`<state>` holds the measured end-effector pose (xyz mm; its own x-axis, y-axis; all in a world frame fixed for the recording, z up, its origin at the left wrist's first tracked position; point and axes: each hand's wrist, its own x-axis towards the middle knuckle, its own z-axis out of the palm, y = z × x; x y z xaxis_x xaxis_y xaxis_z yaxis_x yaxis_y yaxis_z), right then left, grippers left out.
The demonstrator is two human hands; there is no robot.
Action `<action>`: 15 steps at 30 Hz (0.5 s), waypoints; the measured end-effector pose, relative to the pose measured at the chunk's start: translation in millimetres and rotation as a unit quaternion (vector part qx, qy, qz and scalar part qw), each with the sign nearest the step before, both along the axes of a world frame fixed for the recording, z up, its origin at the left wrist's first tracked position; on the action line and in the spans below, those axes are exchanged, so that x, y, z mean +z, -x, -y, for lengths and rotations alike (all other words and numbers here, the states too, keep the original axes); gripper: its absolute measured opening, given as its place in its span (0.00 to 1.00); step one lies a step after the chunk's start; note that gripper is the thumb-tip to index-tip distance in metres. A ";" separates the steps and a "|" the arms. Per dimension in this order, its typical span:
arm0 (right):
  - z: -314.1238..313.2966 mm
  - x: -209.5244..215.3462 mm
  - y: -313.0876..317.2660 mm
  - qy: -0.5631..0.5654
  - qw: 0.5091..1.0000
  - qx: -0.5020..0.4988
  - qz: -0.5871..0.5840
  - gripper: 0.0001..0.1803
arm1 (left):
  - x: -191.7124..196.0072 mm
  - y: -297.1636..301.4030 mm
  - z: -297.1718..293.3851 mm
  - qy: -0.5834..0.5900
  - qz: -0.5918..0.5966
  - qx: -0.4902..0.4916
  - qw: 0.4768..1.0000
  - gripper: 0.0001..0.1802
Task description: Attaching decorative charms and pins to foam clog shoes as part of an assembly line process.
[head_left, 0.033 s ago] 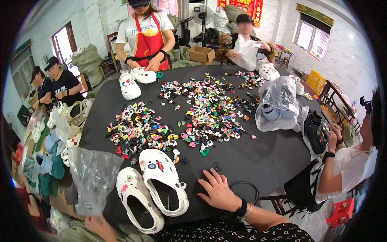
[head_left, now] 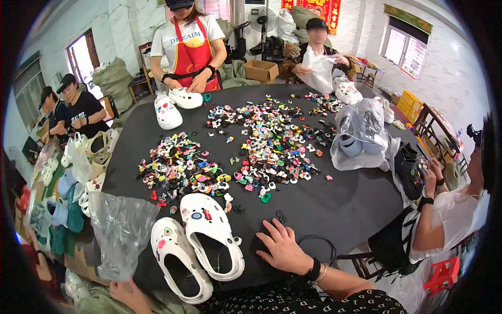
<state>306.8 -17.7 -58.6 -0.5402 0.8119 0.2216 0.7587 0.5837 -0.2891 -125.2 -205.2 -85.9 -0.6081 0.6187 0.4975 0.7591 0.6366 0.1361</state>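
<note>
Hands are seen low down. The right hand (head_left: 285, 248) is laid flat and open on the black surface (head_left: 340, 204), beside white clogs (head_left: 201, 246). A clear bag (head_left: 120, 233) is held by the left hand (head_left: 128, 294).

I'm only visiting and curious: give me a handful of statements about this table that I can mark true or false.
1. The right hand lies flat on the black table. True.
2. Two white clogs lie side by side in front of the person. True.
3. The left hand holds a pair of scissors. False: it is at the bottom of a clear plastic bag.
4. The clogs are bare of charms. False: small coloured charms sit on their toes.
5. The loose charms are sorted into boxes. False: they lie in heaps on the table.
</note>
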 end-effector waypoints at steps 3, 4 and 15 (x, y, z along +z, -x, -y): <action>-0.4 2.9 3.1 0.004 1.000 0.014 -0.008 0.28 | 11.9 -8.3 8.2 -0.049 -0.185 -0.004 0.981 0.24; 0.1 3.9 2.9 0.005 1.000 0.015 -0.009 0.28 | 18.8 -13.4 5.4 -0.047 -0.186 -0.003 0.981 0.24; -0.2 4.5 0.7 -0.001 1.000 0.004 -0.018 0.28 | -41.3 -6.2 -6.7 -0.038 0.180 -0.009 0.983 0.28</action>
